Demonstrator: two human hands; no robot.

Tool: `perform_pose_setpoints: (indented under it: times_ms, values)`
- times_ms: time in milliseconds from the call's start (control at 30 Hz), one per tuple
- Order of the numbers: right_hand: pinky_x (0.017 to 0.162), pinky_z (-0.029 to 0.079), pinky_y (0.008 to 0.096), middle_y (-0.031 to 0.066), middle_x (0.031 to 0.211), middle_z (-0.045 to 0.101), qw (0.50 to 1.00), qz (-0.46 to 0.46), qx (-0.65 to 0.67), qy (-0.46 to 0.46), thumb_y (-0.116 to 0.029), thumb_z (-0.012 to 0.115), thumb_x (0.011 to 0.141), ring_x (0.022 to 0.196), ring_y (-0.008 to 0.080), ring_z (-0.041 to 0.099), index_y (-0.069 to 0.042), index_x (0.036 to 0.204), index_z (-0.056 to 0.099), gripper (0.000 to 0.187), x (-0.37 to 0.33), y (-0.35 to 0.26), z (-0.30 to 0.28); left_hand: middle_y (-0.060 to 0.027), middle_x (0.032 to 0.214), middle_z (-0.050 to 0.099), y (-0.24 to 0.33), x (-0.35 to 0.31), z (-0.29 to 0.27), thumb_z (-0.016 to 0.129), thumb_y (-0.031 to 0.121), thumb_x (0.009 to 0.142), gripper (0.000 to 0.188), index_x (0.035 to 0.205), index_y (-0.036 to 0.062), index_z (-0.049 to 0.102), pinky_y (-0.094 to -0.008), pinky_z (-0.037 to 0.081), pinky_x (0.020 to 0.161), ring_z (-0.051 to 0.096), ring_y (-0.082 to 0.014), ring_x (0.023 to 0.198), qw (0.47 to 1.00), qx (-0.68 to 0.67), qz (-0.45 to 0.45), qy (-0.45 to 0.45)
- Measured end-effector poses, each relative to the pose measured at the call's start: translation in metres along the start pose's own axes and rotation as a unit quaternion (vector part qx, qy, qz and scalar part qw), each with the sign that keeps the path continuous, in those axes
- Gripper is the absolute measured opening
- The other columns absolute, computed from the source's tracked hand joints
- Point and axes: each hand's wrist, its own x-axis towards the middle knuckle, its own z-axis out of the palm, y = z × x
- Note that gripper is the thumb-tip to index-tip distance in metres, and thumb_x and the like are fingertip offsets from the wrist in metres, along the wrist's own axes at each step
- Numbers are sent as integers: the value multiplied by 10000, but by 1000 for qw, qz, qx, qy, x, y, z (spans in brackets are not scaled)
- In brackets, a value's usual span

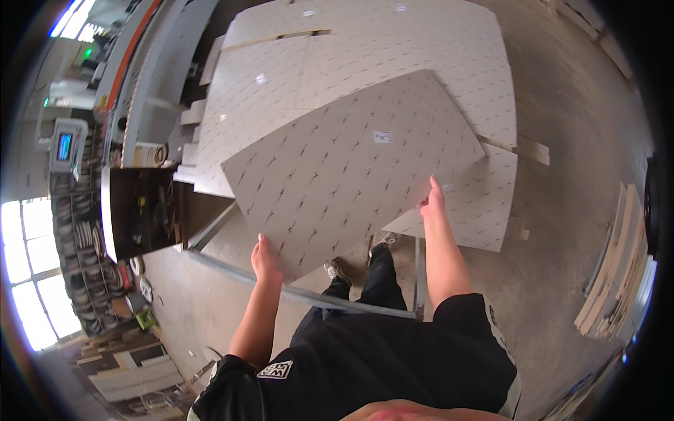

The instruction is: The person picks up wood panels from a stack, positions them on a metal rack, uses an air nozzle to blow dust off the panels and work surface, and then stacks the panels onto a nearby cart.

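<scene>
A large grey panel [330,182] covered in rows of small dark print slants across the middle of the view. My left hand [265,261] grips its near left edge, fingers hidden beneath and thumb up. My right hand [434,198] holds the near right edge in the same way, with the thumb pointing up. A small white label [382,137] sits on the panel's upper face. The far part of the panel overlaps a broad layer of similar grey panels [281,91]; whether it rests on them I cannot tell.
A metal frame bar [330,302] crosses in front of my legs. On the left stand a long machine with an orange strip [130,52], a small control screen [64,147] and a rack of rolls [81,259]. Board strips [618,266] are stacked at right; offcuts [133,375] lie lower left.
</scene>
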Motion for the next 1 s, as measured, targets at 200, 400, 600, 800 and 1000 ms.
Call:
perform_pose_setpoints:
  times_ms: [200,400,600,800,1000]
  values:
    - [912,565,370,61,1244,688,999,8,-33,-19,-420,641,1009,1133,223,658,-53,1301,612,470,-91,97,17,-97,983,704,27,12,-135,594,383,1044,407,1058,-18,662,-361,568,783,672,-205,876,997,20,62,35]
    - [1033,496,395,58,1364,624,983,-13,-96,-157,-457,594,1022,1254,233,589,-78,1409,547,544,-256,183,67,-105,1016,704,29,32,-309,561,378,1047,418,1107,-21,674,-381,557,807,665,-219,905,994,-80,53,56]
    - [1062,458,429,60,1396,600,950,-86,-188,-233,-530,606,984,1271,268,569,-99,1458,507,648,-374,242,123,-135,1110,691,-20,63,-471,526,374,1048,455,1182,-40,659,-413,536,883,649,-243,993,979,-184,35,82]
    - [1070,453,476,88,1429,572,956,-129,-120,-235,-571,558,992,1285,299,550,-66,1439,518,676,-330,74,221,-129,1169,679,-25,-22,-449,518,351,1054,444,1203,-45,654,-385,502,955,616,-229,1072,956,-249,70,139]
    - [1125,407,492,103,1494,524,972,-123,-120,-160,-519,426,1029,1343,317,509,-50,1482,478,654,-295,54,276,-134,1180,684,-10,-54,-422,515,331,1056,452,1211,-69,658,-377,492,972,615,-231,1093,946,-240,108,189]
